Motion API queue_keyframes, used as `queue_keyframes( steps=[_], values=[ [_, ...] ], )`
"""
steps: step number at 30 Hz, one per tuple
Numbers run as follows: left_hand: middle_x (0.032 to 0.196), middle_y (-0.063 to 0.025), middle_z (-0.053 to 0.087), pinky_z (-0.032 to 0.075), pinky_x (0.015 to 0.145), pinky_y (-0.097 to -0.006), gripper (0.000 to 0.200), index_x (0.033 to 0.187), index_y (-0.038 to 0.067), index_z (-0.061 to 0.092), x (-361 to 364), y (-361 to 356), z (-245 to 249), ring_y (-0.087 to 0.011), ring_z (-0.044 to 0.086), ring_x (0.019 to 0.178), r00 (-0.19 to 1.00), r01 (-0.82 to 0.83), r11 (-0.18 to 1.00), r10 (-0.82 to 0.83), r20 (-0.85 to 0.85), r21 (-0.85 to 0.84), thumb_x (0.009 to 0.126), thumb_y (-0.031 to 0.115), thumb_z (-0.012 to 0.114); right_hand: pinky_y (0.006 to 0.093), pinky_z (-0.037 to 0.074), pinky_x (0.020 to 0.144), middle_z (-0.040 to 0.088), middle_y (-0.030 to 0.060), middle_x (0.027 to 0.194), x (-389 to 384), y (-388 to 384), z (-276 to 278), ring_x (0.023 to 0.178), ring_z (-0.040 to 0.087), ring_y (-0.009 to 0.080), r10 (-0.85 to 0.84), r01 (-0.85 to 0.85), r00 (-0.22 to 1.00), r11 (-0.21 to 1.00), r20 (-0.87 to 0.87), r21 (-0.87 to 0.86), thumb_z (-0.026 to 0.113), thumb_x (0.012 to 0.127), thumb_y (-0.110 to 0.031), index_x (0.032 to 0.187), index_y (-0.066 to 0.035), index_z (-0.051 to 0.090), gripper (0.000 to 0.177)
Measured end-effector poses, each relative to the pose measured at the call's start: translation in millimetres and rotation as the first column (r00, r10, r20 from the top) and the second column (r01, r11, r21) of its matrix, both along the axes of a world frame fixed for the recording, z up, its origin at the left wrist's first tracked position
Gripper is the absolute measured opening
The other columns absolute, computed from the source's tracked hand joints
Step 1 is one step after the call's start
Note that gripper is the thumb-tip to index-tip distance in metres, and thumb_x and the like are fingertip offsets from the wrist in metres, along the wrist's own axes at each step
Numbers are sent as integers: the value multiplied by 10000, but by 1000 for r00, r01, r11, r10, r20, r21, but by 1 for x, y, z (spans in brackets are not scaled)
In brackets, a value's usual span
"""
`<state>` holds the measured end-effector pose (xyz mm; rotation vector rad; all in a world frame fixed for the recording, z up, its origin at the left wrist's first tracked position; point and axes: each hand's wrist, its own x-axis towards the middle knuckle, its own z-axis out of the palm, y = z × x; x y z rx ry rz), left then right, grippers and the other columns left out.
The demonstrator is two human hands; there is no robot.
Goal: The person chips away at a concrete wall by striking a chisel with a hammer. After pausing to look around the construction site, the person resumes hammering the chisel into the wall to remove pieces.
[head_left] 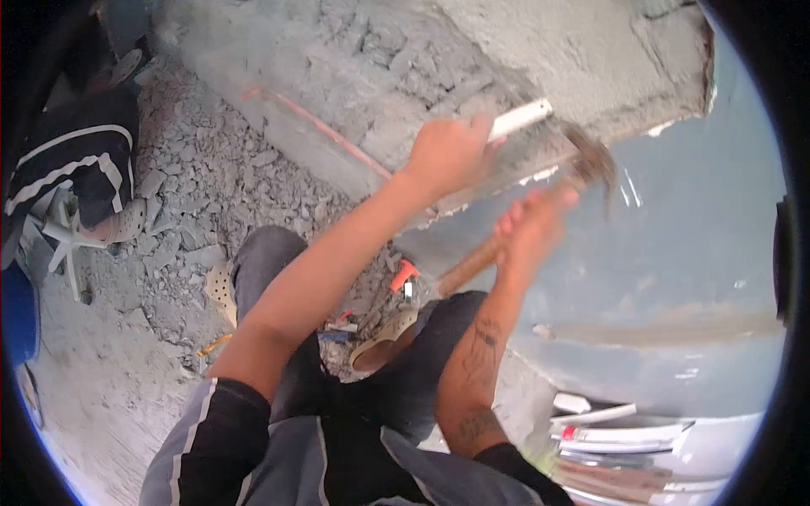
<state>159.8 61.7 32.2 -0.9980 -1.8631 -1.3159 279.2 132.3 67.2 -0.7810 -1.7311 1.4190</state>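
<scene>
My left hand (451,156) is closed around a flat white strip (521,119), whose free end points right over the edge of the broken concrete ledge (591,126). My right hand (533,221) grips a claw hammer by its wooden handle (468,266). The hammer head (592,164) is up beside the ledge, a little right of the strip's end and blurred by motion. Where the far end of the strip lies inside my left fist is hidden. Rough grey mortar covers the ledge.
Grey rubble (194,160) covers the floor at left. An orange-handled tool (405,274) lies between my knees. Another person's leg (105,177) is beside a white chair base (63,236). White strips (620,434) are stacked at lower right, near the grey-blue wall (666,253).
</scene>
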Motion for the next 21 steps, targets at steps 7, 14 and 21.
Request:
queue_keyframes(
  steps=[7, 14, 21],
  values=[
    [569, -154, 575, 464, 464, -448, 284, 848, 40, 535, -1, -4, 4, -365, 588, 497, 994, 58, 998, -57, 95, -2, 887, 303, 634, 315, 355, 390, 416, 54, 535, 65, -21, 46, 402, 366, 160, 225, 16, 625, 954, -748, 300, 181, 755, -887, 801, -103, 453, 831],
    [554, -191, 563, 458, 479, -447, 316, 823, 15, 569, 0, -3, 9, -382, 583, 503, 955, 124, 986, -148, 259, 107, 912, 315, 609, 336, 364, 405, 424, 71, 553, 69, -25, 74, 408, 374, 179, 332, -126, 728, 925, -600, 359, 212, 718, -901, 819, -76, 455, 866],
    [590, -205, 578, 456, 517, -468, 352, 830, -4, 586, -6, 5, 4, -411, 587, 556, 920, 149, 972, -203, 336, 180, 917, 338, 589, 256, 363, 403, 463, 42, 602, -4, 27, 21, 459, 450, 152, -20, 30, 999, 920, -30, 390, 394, 921, -659, 841, -51, 512, 624]
  ],
)
